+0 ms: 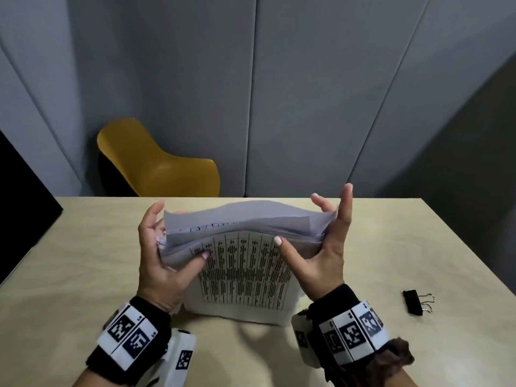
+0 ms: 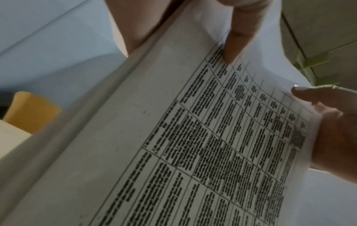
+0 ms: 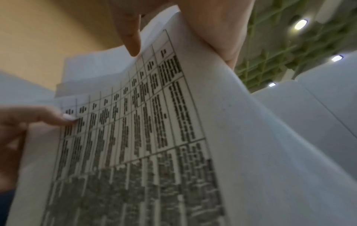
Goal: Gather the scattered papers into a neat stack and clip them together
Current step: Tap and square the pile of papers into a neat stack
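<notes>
A stack of white papers [image 1: 243, 275] stands upright on the table, its lower edge resting on the tabletop and its top edges uneven. The front sheet carries a printed table [image 2: 193, 137]. My left hand [image 1: 152, 247] grips the stack's left side, thumb [image 2: 237, 38] on the front sheet and fingers behind. At the right side my right hand [image 1: 332, 247] holds the stack, thumb [image 3: 131, 38] on the front and fingers reaching up behind the top edge. A black binder clip [image 1: 416, 301] lies on the table to the right, apart from both hands.
The beige table [image 1: 97, 247] ends at a far edge just beyond the papers. A yellow chair [image 1: 156, 163] stands behind it at the left, in front of grey wall panels. A dark panel borders the table's left side.
</notes>
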Action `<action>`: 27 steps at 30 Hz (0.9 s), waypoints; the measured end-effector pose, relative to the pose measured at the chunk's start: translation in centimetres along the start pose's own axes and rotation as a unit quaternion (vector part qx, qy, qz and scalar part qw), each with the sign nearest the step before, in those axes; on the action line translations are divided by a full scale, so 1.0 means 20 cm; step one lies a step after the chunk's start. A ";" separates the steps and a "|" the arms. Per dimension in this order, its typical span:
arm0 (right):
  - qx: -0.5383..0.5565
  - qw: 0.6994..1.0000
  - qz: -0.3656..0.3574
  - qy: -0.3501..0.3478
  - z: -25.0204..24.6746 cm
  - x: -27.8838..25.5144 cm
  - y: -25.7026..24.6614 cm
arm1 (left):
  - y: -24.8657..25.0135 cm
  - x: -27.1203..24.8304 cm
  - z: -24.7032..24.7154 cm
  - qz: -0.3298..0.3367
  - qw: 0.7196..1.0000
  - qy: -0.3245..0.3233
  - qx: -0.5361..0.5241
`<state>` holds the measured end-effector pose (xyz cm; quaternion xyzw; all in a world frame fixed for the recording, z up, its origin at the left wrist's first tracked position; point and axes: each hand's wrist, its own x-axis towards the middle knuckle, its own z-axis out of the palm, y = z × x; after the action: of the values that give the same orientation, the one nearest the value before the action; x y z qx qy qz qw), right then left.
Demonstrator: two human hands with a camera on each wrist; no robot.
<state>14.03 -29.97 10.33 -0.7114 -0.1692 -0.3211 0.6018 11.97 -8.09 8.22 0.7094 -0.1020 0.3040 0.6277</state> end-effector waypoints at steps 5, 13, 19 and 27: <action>-0.086 0.992 -0.088 -0.032 -0.01 0.02 0.02 | -0.02 0.00 0.00 0.034 0.996 0.063 0.052; -0.150 0.983 -0.105 -0.031 0.01 0.00 0.04 | -0.01 0.01 0.00 0.188 0.962 0.046 0.194; -0.153 0.976 -0.149 -0.034 0.01 -0.01 0.01 | 0.02 0.00 0.01 0.246 0.938 0.052 0.238; -0.173 0.974 -0.135 -0.053 -0.01 -0.02 0.03 | 0.04 -0.01 0.00 0.175 0.958 0.045 0.224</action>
<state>14.07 -30.28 9.68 -0.7915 -0.2365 -0.3857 0.4108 11.36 -8.36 8.83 0.7884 -0.1254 0.4562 0.3932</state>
